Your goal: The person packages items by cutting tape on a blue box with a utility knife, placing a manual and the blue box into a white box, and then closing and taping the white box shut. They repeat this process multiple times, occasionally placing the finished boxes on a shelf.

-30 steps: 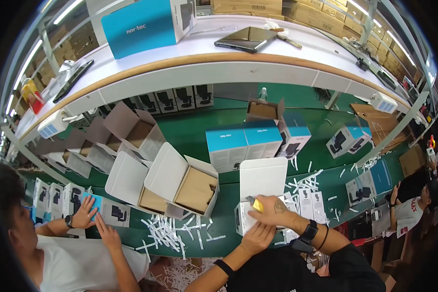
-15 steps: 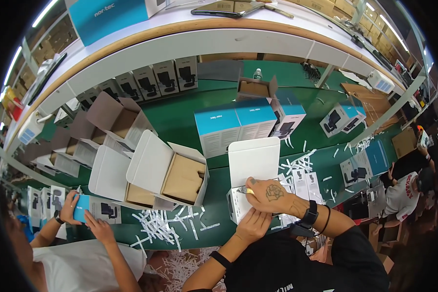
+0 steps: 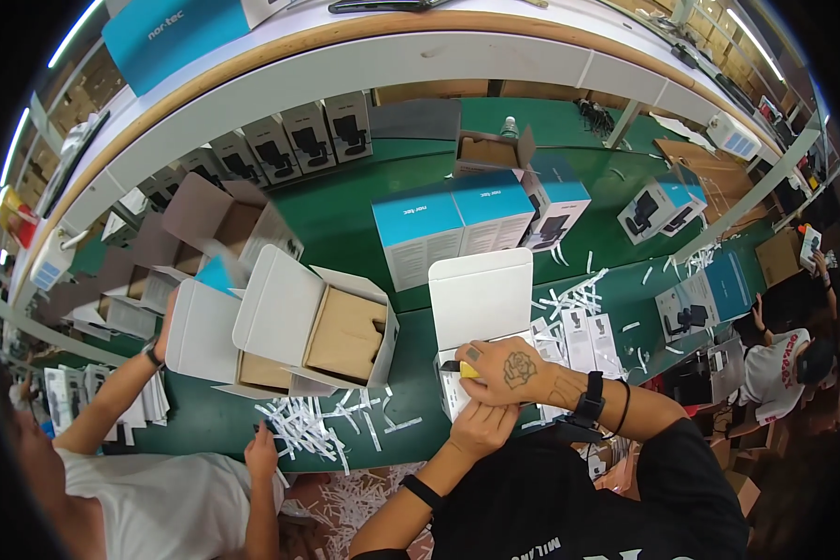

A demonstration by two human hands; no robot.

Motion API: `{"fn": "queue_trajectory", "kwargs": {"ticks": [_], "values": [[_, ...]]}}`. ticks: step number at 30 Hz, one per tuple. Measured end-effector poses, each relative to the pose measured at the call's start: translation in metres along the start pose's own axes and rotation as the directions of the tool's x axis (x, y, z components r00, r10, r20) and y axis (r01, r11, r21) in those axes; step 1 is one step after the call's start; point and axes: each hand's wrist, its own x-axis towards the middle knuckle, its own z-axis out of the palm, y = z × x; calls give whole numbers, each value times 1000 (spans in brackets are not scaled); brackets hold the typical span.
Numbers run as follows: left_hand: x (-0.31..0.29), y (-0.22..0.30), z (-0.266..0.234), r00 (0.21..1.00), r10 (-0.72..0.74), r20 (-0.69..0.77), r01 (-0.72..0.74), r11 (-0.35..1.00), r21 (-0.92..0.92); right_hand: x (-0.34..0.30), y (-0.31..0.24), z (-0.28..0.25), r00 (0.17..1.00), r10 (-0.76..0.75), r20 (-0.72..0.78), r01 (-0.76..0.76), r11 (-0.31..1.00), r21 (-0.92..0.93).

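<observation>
In front of me a small white box [image 3: 481, 297] stands on the green bench with its lid raised. My right hand [image 3: 509, 373], with a rose tattoo and a dark wristband, is closed on a yellow-and-black utility knife [image 3: 469, 370] over the box's opening. Just below it, my left hand [image 3: 485, 427] is curled against the near edge of the box, its fingertips partly hidden. Small white cartons [image 3: 590, 342] lie right of the box, partly behind my right hand. Paper strips [image 3: 579, 297] are scattered around them.
Open boxes with brown inserts [image 3: 347, 336] stand to the left. Blue-topped boxes [image 3: 453, 219] stand behind. A raised shelf [image 3: 420, 58] spans the bench. At left, a co-worker's arm [image 3: 112, 401] reaches behind the open boxes. More paper strips [image 3: 313, 431] lie at the bench's front edge.
My right hand has shifted slightly left and down with the knife, whose dark end now shows more. The co-worker at left has lifted the blue-topped box away toward the back.
</observation>
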Motion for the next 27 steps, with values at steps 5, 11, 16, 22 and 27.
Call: {"fn": "queue_trajectory", "kwargs": {"ticks": [5,11,16,22,27], "values": [[7,3,-2,1000,2,-22,-2,1000,2,8,4,13,998,2,-64,12,975,221],[3,8,-2,999,-25,32,24,1000,17,12,-4,24,995,95,-30,-83,957,279],[17,10,-5,998,-43,38,42,998,42,-53,77,2,593,731,-338,-85,475,876],[20,14,-11,989,-127,73,123,991,53,-37,155,10,755,515,-405,-169,750,639],[12,23,16,953,-291,87,303,896,-324,-64,153,-9,800,499,-334,-56,616,786]]}}
